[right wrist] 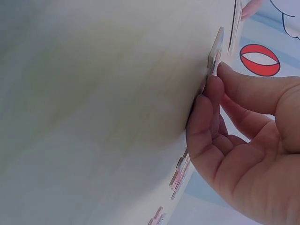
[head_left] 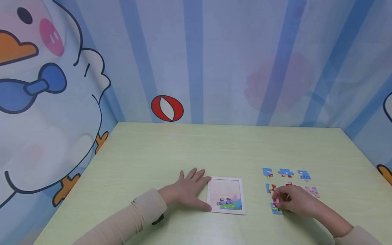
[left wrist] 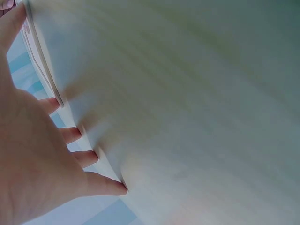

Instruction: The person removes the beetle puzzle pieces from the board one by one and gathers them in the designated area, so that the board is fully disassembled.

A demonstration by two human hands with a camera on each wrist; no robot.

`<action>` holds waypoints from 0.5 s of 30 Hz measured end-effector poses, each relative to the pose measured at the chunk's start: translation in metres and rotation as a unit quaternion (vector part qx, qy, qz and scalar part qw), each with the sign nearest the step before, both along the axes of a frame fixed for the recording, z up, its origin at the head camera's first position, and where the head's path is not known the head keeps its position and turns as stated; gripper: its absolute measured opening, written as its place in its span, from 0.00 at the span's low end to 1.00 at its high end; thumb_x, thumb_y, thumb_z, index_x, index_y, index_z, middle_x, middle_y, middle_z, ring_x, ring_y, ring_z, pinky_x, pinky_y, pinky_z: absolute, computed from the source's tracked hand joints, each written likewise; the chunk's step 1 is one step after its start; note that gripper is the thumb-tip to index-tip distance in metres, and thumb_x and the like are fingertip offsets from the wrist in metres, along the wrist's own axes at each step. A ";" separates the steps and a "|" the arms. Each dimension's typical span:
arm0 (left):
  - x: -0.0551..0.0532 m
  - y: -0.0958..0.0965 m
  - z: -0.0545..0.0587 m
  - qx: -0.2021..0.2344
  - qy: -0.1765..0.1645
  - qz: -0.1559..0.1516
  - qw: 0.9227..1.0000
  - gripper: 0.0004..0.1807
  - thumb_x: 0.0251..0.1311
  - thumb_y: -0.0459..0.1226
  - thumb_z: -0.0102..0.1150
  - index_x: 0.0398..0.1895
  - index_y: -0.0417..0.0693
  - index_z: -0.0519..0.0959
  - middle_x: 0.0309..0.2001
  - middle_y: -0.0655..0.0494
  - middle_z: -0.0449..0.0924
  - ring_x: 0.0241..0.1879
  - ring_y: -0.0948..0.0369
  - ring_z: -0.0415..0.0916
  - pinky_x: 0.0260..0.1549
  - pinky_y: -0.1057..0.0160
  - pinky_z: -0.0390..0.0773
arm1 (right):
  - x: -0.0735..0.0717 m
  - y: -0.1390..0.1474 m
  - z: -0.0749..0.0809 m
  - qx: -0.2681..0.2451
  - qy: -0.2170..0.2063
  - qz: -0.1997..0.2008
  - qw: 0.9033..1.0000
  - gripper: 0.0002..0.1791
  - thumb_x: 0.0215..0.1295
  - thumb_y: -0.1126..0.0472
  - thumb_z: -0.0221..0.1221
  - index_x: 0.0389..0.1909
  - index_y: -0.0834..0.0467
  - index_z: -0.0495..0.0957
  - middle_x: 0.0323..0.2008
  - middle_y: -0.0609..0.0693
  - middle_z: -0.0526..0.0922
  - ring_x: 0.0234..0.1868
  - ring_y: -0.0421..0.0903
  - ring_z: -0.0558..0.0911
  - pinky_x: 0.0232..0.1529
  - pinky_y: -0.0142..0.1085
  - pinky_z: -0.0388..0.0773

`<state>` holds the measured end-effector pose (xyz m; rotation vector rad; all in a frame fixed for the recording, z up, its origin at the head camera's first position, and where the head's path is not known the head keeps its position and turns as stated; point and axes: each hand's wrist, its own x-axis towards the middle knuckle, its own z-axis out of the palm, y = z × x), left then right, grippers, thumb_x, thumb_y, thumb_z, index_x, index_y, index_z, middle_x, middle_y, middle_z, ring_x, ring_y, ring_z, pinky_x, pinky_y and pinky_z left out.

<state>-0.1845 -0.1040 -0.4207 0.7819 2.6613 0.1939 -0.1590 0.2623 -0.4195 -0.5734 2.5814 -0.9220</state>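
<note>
A square white puzzle tray (head_left: 223,189) lies flat on the table, with joined puzzle pieces (head_left: 231,204) showing green, blue and red in its lower right part. My left hand (head_left: 190,190) rests at the tray's left edge with fingers spread; thumb and index finger touch the tray's corners. To the right, my right hand (head_left: 298,200) pinches a blue-and-green puzzle piece (head_left: 277,210) between thumb and fingertips. In the right wrist view this piece (right wrist: 215,49) appears tilted, one end raised off the table. The fingers cover part of it.
Several loose puzzle pieces lie around the right hand: a row of blue ones (head_left: 286,173) behind it, a red-and-blue one (head_left: 271,188) by the fingertips, a pink one (head_left: 312,191) to the right. A patterned curtain (head_left: 223,61) hangs beyond the table's (head_left: 171,146) far edge.
</note>
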 end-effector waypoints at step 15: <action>0.002 0.001 0.004 -0.001 -0.002 0.004 1.000 0.55 0.49 0.71 0.55 0.76 0.55 0.52 0.77 0.48 0.42 0.75 0.44 0.37 0.64 0.30 0.42 | -0.005 -0.009 0.014 -0.001 0.029 -0.003 1.000 0.08 0.59 0.65 0.63 0.39 0.60 0.79 0.28 0.46 0.74 0.27 0.36 0.72 0.26 0.30 0.72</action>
